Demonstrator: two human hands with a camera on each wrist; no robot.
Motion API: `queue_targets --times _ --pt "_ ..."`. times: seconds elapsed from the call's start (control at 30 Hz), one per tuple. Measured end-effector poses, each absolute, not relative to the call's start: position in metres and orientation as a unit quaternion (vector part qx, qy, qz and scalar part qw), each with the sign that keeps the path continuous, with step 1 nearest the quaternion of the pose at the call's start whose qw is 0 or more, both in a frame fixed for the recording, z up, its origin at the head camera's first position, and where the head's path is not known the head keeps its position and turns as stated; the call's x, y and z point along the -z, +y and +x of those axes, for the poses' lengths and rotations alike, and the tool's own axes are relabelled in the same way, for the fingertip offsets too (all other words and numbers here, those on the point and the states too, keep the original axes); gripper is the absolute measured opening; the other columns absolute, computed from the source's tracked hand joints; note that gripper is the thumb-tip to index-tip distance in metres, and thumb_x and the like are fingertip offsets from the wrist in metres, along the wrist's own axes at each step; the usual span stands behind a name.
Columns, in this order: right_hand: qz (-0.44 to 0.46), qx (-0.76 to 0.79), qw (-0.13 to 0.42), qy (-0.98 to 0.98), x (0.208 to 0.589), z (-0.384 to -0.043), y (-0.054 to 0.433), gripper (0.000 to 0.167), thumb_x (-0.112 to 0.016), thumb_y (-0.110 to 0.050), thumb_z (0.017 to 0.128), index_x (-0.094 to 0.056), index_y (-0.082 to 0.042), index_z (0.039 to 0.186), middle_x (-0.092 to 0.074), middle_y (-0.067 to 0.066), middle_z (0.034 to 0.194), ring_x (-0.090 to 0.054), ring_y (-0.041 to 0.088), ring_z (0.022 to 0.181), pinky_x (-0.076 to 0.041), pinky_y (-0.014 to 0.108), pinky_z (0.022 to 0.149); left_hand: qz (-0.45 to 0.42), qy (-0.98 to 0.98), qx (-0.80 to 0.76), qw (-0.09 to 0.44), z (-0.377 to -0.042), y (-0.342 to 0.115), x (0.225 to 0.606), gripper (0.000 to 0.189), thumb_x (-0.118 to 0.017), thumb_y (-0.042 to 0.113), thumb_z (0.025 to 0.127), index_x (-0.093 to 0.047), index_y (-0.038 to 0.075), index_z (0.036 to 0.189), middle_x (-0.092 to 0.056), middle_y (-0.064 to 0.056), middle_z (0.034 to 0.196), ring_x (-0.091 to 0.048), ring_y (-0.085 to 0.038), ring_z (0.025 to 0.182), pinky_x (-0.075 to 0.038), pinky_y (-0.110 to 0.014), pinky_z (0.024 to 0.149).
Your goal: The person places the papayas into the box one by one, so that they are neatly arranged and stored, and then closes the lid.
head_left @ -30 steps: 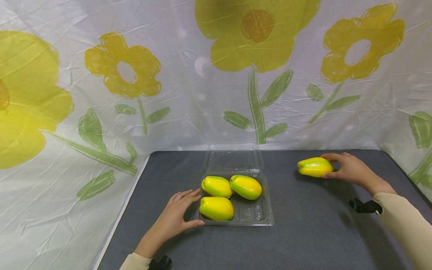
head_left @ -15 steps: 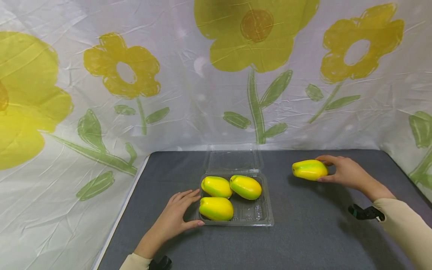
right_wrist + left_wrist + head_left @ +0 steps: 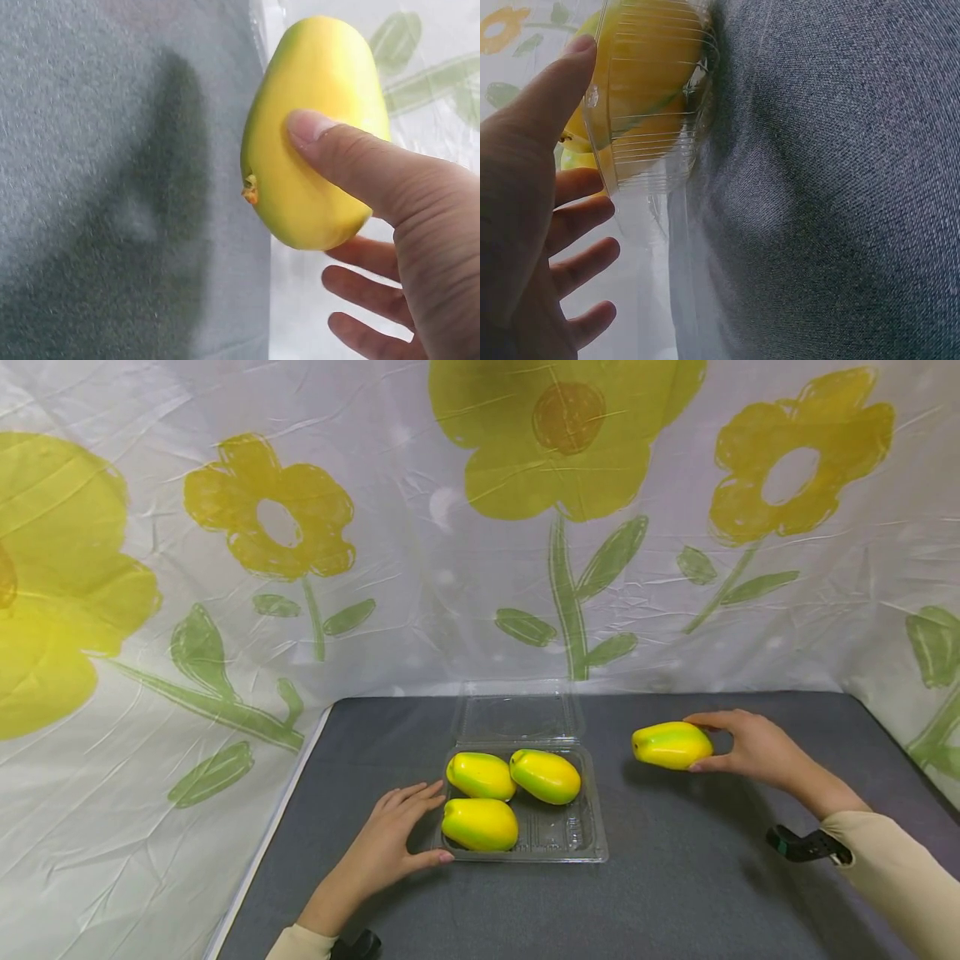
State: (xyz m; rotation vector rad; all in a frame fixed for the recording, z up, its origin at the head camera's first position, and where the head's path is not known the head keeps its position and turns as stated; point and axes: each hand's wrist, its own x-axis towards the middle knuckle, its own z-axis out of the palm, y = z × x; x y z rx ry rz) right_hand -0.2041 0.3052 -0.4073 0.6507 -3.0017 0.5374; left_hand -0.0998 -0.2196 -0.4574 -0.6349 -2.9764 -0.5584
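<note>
My right hand [image 3: 757, 747] grips a yellow-green papaya [image 3: 672, 746] by one end, thumb on one side and fingers on the other. The papaya is lifted off the table, its shadow apart from it in the right wrist view, where its short stem [image 3: 250, 190] shows. Three similar papayas lie in a clear plastic clamshell box [image 3: 600, 827]: one at back left [image 3: 481, 776], one at back right [image 3: 546, 777], one at front left [image 3: 480, 825]. My left hand [image 3: 386, 837] is spread at the box's left side, thumb and fingertips at its rim [image 3: 600, 150].
The box's transparent lid [image 3: 519, 717] lies folded back behind it. A dark grey cloth covers the table [image 3: 555, 910]. Behind and at the sides hangs a white curtain [image 3: 420, 585] printed with yellow flowers. Dark bands [image 3: 806, 845] sit on both wrists.
My right hand has carried the papaya leftward and slightly nearer, towards the box. The left hand, the box and the three papayas in it have stayed in place.
</note>
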Motion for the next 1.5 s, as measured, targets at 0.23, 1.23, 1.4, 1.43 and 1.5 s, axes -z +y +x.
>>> queue_targets --times 0.23,1.23,1.4,1.43,1.5 --pt "0.214 -0.174 0.03 -0.961 0.407 -0.199 0.295 0.074 -0.086 -0.045 0.072 -0.063 -0.007 0.131 -0.068 0.018 0.12 -0.061 0.036 0.107 -0.052 0.057 0.083 -0.206 -0.961 0.18 0.026 -0.1 -0.22 0.458 0.091 -0.059 0.079 0.074 -0.055 0.019 0.142 -0.045 0.006 0.156 -0.042 -0.027 0.143 -0.029 -0.061 0.119" --pt "0.249 -0.196 0.033 -0.948 0.412 -0.182 0.259 0.072 -0.086 -0.045 0.07 -0.065 -0.011 0.13 -0.071 0.01 0.118 -0.061 0.028 0.103 -0.054 0.05 0.081 -0.204 -0.963 0.175 0.022 -0.1 -0.219 0.457 0.093 -0.056 0.081 0.075 -0.054 0.018 0.143 -0.044 0.006 0.156 -0.042 -0.026 0.143 -0.029 -0.061 0.12" --pt "0.253 -0.197 0.031 -0.947 0.413 -0.18 0.253 0.071 -0.086 -0.046 0.071 -0.065 -0.01 0.129 -0.071 0.009 0.116 -0.062 0.028 0.102 -0.054 0.05 0.081 -0.205 -0.963 0.177 0.022 -0.1 -0.219 0.456 0.092 -0.058 0.079 0.075 -0.054 0.018 0.143 -0.044 0.005 0.156 -0.042 -0.027 0.143 -0.029 -0.061 0.119" --pt "0.254 -0.197 0.032 -0.946 0.412 -0.18 0.252 0.071 -0.086 -0.046 0.071 -0.065 -0.01 0.129 -0.071 0.009 0.116 -0.062 0.028 0.102 -0.054 0.049 0.081 -0.205 -0.962 0.177 0.023 -0.1 -0.219 0.456 0.092 -0.058 0.079 0.075 -0.054 0.018 0.143 -0.044 0.005 0.156 -0.042 -0.027 0.143 -0.029 -0.061 0.119" --pt "0.255 -0.198 0.034 -0.946 0.411 -0.178 0.249 0.07 -0.086 -0.044 0.071 -0.066 -0.01 0.129 -0.071 0.008 0.115 -0.062 0.028 0.101 -0.054 0.048 0.08 -0.205 -0.962 0.177 0.022 -0.1 -0.219 0.456 0.091 -0.059 0.079 0.075 -0.054 0.018 0.143 -0.044 0.005 0.156 -0.042 -0.027 0.143 -0.029 -0.061 0.119"
